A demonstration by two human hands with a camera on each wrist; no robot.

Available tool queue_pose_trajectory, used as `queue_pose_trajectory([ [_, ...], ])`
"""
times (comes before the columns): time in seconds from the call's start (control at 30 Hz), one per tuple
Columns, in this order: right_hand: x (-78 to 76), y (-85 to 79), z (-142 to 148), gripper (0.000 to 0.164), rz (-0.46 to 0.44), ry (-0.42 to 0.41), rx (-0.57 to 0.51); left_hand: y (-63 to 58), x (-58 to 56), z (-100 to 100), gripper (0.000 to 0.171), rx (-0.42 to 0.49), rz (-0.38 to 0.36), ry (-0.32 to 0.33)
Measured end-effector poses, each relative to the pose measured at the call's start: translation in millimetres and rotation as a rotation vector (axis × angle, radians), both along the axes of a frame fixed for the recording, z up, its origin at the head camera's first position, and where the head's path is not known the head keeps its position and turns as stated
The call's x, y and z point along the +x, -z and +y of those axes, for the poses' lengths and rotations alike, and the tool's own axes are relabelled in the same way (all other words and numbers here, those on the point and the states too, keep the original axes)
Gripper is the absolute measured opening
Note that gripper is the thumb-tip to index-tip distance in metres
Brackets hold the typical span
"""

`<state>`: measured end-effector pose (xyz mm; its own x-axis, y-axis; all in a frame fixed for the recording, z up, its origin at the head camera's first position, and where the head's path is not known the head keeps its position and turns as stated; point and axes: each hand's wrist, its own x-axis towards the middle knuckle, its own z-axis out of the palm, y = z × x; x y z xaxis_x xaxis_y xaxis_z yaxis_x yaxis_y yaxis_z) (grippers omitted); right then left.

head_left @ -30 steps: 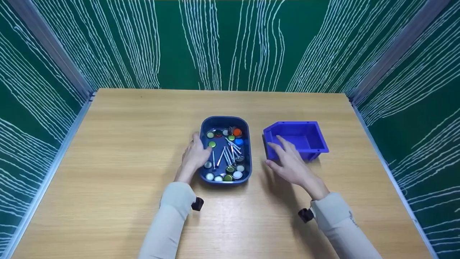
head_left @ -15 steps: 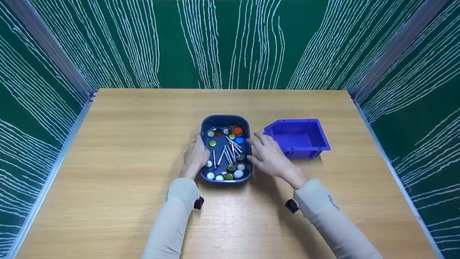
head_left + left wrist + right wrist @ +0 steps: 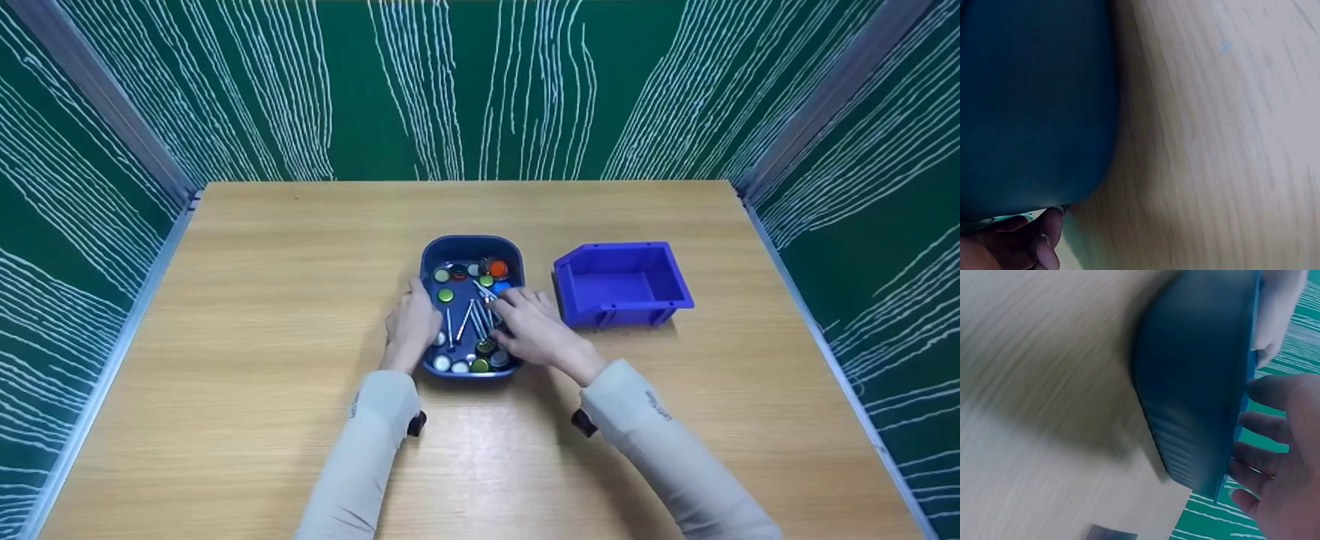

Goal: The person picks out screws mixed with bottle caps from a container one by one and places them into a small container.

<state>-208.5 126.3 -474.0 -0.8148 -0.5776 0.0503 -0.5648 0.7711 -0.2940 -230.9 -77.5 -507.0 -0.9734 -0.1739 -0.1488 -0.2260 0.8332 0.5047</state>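
Left hand (image 3: pixel 412 322): grips the dark blue tray (image 3: pixel 472 246) at its left wall, thumb over the rim, fingers outside.
Right hand (image 3: pixel 536 330): reaches over the opposite rim, fingers spread and thumb apart; whether the tips touch anything inside cannot be told.
Silvery screws (image 3: pixel 465 322): lie loose mid-tray, below the right fingertips.
Bottle caps (image 3: pixel 446 295): green, white, orange and blue, scattered around them.
Purple bin (image 3: pixel 622 289): sits to the tray's right, apart, on the wooden table (image 3: pixel 262 300).
Sleeves (image 3: pixel 345 457): 2, pale, cuffs at the wrists.
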Motion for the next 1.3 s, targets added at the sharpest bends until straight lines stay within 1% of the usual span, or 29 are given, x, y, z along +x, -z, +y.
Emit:
queue_pose_trajectory([
  [0.23, -5.5, 14.2, -19, 0.041, -0.037, -0.072, 0.054, 1.2, -0.6, 0, 0.052, -0.011, 0.012, 0.007],
  [0.33, -8.1, 19.9, -25, 0.042, -0.055, -0.088, 0.115, 1.8, 0.0, 0, 0.053, -0.017, 0.017, 0.010],
  [0.43, -10.8, 23.5, -30, 0.048, -0.065, -0.078, 0.197, 2.2, 0.3, -1, 0.053, -0.018, 0.024, 0.010],
  [0.5, -12.9, 25.3, -32, 0.050, -0.057, -0.076, 0.227, 1.9, 0.0, -1, 0.052, -0.016, 0.028, 0.006],
  [0.57, -14.5, 27.0, -33, 0.049, -0.038, -0.070, 0.236, 1.8, -0.7, -1, 0.052, -0.012, 0.031, 0.005],
  [0.77, -13.0, 33.8, -35, 0.027, 0.056, -0.032, 0.207, 4.1, -0.2, -1, 0.055, -0.013, 0.043, 0.013],
  [0.87, -10.6, 35.0, -35, 0.026, 0.087, -0.025, 0.217, 4.9, 1.5, -1, 0.058, -0.018, 0.049, 0.015],
  [1.0, -8.6, 34.5, -36, 0.027, 0.087, -0.022, 0.277, 4.7, 3.1, -1, 0.062, -0.013, 0.049, 0.009],
  [1.1, -7.4, 33.7, -37, 0.026, 0.079, -0.019, 0.318, 4.3, 3.3, -1, 0.060, -0.011, 0.051, 0.007],
  [1.3, -5.5, 30.0, -39, 0.026, 0.073, -0.057, 0.384, 1.9, 3.5, 1, 0.058, 0.001, 0.032, -0.004],
])
